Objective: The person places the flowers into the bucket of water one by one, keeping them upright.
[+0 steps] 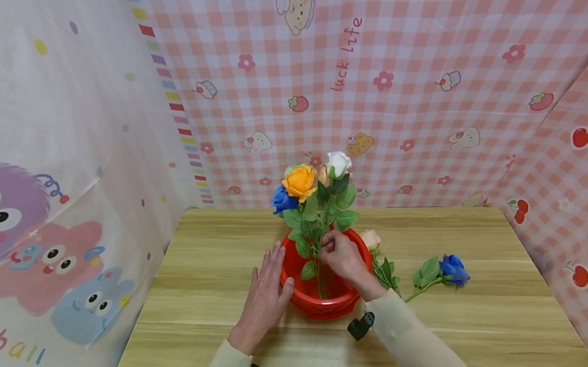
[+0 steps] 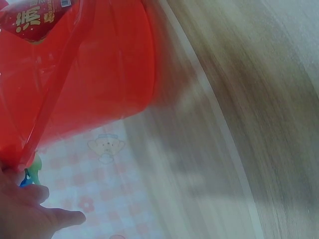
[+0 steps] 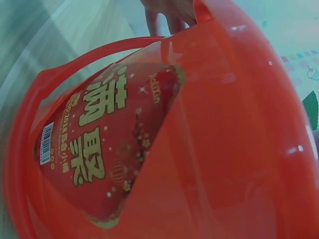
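A red plastic bucket (image 1: 329, 307) stands on the table, holding several artificial roses upright. Among them are an orange rose (image 1: 300, 183), a blue rose (image 1: 283, 199), a white rose (image 1: 339, 162) and a peach bud (image 1: 323, 175). My left hand (image 1: 266, 292) rests against the bucket's left rim, fingers extended. Over the bucket's right side, my right hand (image 1: 342, 256) pinches a green stem; which flower it belongs to I cannot tell. The right wrist view shows the bucket's printed label (image 3: 104, 144) and its red handle (image 3: 109, 50); the right fingers are hidden there.
Right of the bucket, a pale pink rose (image 1: 370, 239) and another blue rose (image 1: 454, 269) lie on the wooden table (image 1: 181, 330). A pink checked cloth (image 1: 267, 105) hangs behind the table, and a white printed cloth (image 1: 107, 181) hangs on the left.
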{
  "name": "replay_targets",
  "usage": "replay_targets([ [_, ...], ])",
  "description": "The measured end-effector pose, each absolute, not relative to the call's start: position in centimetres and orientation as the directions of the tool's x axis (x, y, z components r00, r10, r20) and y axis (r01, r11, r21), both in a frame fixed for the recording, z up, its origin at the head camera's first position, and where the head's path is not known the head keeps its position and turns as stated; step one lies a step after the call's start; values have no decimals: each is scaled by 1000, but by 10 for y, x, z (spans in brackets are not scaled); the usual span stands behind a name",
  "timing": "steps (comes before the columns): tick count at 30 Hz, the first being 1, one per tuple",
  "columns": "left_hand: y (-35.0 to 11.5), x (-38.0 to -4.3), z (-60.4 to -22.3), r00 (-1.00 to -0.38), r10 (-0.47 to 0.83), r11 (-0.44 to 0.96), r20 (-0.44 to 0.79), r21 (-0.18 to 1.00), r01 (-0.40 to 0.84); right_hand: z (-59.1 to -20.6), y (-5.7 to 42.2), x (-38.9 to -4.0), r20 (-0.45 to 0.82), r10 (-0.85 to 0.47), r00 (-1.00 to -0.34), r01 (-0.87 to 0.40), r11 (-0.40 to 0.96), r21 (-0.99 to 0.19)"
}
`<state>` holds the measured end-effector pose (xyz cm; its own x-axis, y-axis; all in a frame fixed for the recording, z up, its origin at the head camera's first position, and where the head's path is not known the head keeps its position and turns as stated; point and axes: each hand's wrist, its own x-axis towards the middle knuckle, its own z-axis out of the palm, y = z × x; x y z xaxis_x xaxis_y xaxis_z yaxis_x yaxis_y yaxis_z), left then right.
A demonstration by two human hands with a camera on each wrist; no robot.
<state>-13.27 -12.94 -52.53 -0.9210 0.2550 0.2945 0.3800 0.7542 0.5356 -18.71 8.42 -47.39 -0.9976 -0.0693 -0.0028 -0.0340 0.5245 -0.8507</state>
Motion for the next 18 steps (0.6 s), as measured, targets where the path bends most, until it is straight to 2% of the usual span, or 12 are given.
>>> replay_targets([
  [18, -130, -132, -526, -917, 255, 746, 306, 542, 388, -469, 86, -185, -94, -113, -989, 37, 425, -904],
])
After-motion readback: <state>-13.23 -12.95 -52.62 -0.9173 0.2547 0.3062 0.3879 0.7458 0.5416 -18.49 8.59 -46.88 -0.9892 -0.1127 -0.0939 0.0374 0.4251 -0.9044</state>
